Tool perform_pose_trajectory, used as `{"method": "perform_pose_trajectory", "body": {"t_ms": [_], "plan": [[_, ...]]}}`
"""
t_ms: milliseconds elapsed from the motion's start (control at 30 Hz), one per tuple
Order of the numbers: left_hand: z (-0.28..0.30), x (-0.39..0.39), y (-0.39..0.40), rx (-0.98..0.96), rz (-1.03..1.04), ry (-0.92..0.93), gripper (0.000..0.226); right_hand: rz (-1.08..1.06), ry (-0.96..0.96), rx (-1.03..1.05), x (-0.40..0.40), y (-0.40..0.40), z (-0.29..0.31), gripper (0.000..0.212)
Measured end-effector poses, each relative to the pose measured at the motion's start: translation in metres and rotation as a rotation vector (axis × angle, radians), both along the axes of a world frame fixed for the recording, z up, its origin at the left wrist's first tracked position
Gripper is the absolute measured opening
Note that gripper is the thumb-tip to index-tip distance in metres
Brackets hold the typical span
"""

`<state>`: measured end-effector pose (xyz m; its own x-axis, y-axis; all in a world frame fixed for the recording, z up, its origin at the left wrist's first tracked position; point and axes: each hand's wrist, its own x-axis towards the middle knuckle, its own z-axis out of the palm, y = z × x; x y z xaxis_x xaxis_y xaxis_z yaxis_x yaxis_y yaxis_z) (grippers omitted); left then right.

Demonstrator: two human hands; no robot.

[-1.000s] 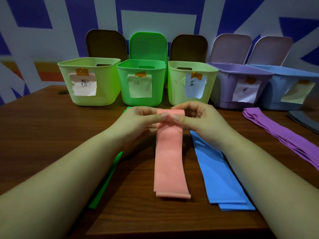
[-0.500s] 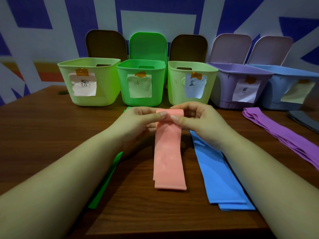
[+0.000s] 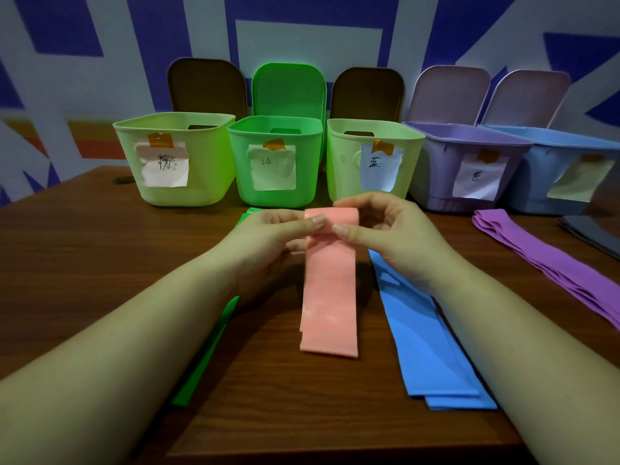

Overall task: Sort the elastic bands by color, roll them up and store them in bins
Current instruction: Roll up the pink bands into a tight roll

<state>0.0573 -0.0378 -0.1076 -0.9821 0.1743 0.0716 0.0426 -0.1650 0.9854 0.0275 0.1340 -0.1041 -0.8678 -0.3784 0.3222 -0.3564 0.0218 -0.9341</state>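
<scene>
A dark wooden table [image 3: 84, 263] with visible grain and a slight sheen is seen. The bins [image 3: 275, 162] are of smooth plastic with a soft gloss; matt paper labels [image 3: 166, 166] are fixed by glossy orange tape [image 3: 161, 140]. The pink elastic band [image 3: 330, 297] is shown as smooth, matt rubbery sheet.

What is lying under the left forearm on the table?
A green band lies under the left forearm. Only its near end and a far corner show; its middle is covered, so how many lie there is unclear.
</scene>
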Motion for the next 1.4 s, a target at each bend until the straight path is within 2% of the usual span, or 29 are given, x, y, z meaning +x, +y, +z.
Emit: {"method": "perform_pose_trajectory", "body": {"t_ms": [100, 167, 200, 233, 300, 400, 500, 533, 633, 767, 867, 933, 1000, 1100, 1267, 1400], "plan": [[0.007, 0.007, -0.003, 0.052, -0.047, 0.026, 0.017, 0.015, -0.063, -0.011, 0.001, -0.001, 0.001, 0.034], [-0.006, -0.008, -0.004, 0.083, -0.030, -0.002, 0.017, -0.006, -0.075, 0.000, 0.002, -0.002, 0.002, 0.030], [-0.017, -0.013, 0.002, 0.059, -0.007, -0.008, 0.019, -0.019, -0.060, 0.007, 0.002, -0.003, 0.002, 0.024], [-0.034, -0.024, 0.002, 0.014, 0.112, -0.005, 0.021, -0.031, -0.035, 0.015, 0.003, -0.003, 0.002, 0.021], [-0.059, -0.040, -0.009, -0.074, 0.196, 0.000, 0.028, -0.050, 0.019, 0.029, 0.003, -0.002, 0.002, 0.029], [-0.023, -0.012, -0.001, -0.006, -0.009, -0.034, 0.019, -0.053, 0.049, 0.024, 0.001, 0.000, 0.002, 0.029], [0.001, 0.001, -0.007, 0.062, -0.104, 0.024, 0.020, -0.022, 0.061, 0.025, 0.000, 0.000, 0.001, 0.029], [0.001, 0.000, -0.004, 0.092, -0.104, 0.036, 0.024, -0.012, 0.043, 0.017, 0.001, 0.000, 0.001, 0.029], [-0.002, -0.001, -0.001, -0.021, -0.061, 0.014, 0.030, -0.028, -0.020, 0.019, 0.003, -0.003, 0.002, 0.035], [-0.014, -0.008, 0.007, -0.078, 0.108, -0.001, 0.017, -0.056, 0.046, 0.049, 0.004, -0.003, 0.003, 0.037], [-0.004, -0.005, 0.001, -0.028, -0.019, -0.074, 0.022, -0.033, 0.064, 0.038, 0.003, -0.001, 0.002, 0.035], [0.004, 0.003, -0.005, 0.010, -0.067, -0.064, 0.018, -0.023, 0.077, 0.045, 0.002, 0.000, 0.001, 0.032], [0.005, 0.003, -0.002, 0.063, -0.075, -0.055, 0.016, -0.003, 0.061, 0.048, 0.002, -0.001, 0.000, 0.032], [0.008, 0.006, 0.001, 0.038, -0.054, -0.051, 0.023, -0.010, -0.006, 0.045, 0.003, -0.003, 0.001, 0.040], [0.005, 0.004, 0.000, 0.003, -0.054, -0.105, 0.027, -0.049, 0.053, 0.068, 0.003, -0.001, 0.002, 0.034], [0.006, 0.003, 0.000, 0.052, -0.042, -0.148, 0.036, -0.024, 0.081, 0.071, 0.002, 0.000, 0.001, 0.030]]}}
